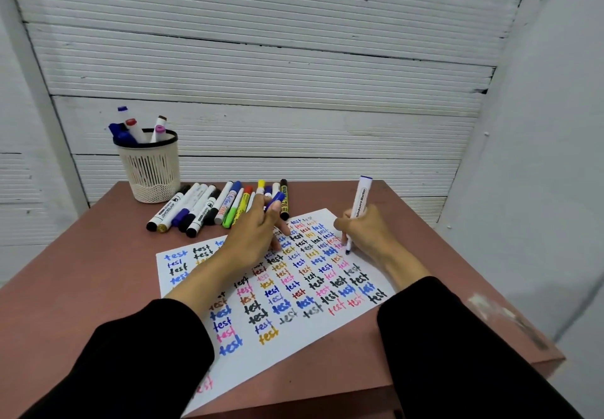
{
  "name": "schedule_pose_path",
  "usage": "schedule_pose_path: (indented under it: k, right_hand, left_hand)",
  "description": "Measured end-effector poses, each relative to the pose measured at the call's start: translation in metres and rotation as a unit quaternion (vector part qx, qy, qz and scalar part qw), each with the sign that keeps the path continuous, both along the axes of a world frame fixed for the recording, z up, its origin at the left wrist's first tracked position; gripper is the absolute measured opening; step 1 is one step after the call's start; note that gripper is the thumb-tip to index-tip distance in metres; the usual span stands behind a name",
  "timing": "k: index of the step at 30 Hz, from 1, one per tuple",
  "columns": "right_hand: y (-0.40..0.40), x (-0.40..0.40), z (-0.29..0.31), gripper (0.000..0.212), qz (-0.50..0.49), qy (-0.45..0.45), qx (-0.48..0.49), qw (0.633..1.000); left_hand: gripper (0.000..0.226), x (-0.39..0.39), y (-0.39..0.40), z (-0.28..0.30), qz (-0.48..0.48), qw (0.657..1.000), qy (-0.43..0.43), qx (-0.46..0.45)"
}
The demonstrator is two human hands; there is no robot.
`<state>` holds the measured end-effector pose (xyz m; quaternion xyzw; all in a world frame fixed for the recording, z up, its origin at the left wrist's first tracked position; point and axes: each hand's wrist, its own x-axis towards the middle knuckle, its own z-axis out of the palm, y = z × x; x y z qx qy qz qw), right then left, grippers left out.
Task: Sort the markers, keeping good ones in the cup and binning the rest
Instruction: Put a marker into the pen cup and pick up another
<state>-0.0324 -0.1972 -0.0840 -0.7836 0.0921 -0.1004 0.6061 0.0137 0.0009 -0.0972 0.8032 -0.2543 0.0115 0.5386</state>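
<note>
On the brown table [98, 274] the big white test sheet [294, 330] lies slantwise under both my forearms, rows of "test" in every colour all over it, because each marker has to prove itself here before I judge it. Behind it, back left, stands the mesh cup [150, 170], already holding a few upright markers, the keepers, I'd say. Just beside the cup the unsorted markers [209, 209] lie fanned out flat, close to the sheet's far edge so I can grab the next one quickly. No bin anywhere in view (presumably off the table). My left hand [253, 235] presses the paper down to stop it sliding, fingers spread, and pinches the blue cap [274, 201] between two of them, kept ready to go back on. My right hand [366, 232] is closed round the white marker [359, 204] in a writing grip, tip down on the sheet's far right, a bare patch. I can't yet tell whether ink is coming.
</note>
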Motion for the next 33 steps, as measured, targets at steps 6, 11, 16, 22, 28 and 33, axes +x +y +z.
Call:
schedule_pose_path:
  k: [6,11,16,22,28,33]
  right_hand:
    - [0.0001,0.0019,-0.0023,0.032,-0.006,-0.014,-0.015,1.000]
    - [-0.0031,0.0033,-0.0046,0.035,-0.053,-0.031,-0.018,0.998]
    - [-0.0014,0.0012,-0.0027,0.033,-0.052,-0.030,-0.036,0.998]
    - [-0.0019,-0.0013,-0.0021,0.031,-0.083,-0.035,-0.043,0.995]
    - [-0.0022,-0.0007,-0.0019,0.028,-0.079,-0.022,-0.034,0.996]
    - [-0.0026,-0.0009,-0.0021,0.028,-0.072,-0.019,-0.040,0.996]
  left_hand:
    - [0.025,0.0013,-0.0004,-0.0010,0.003,1.000,0.002,0.002]
    - [0.021,0.0004,-0.0003,-0.0004,0.002,1.000,0.004,-0.002]
    - [0.021,0.0002,0.0002,-0.0003,-0.002,1.000,0.007,-0.002]
    - [0.016,0.0007,-0.0002,-0.0004,-0.001,1.000,0.007,-0.004]
    - [0.018,-0.0014,-0.0014,0.0014,0.004,1.000,0.006,0.001]
    - [0.016,-0.0008,-0.0015,0.0016,0.004,1.000,0.004,0.002]
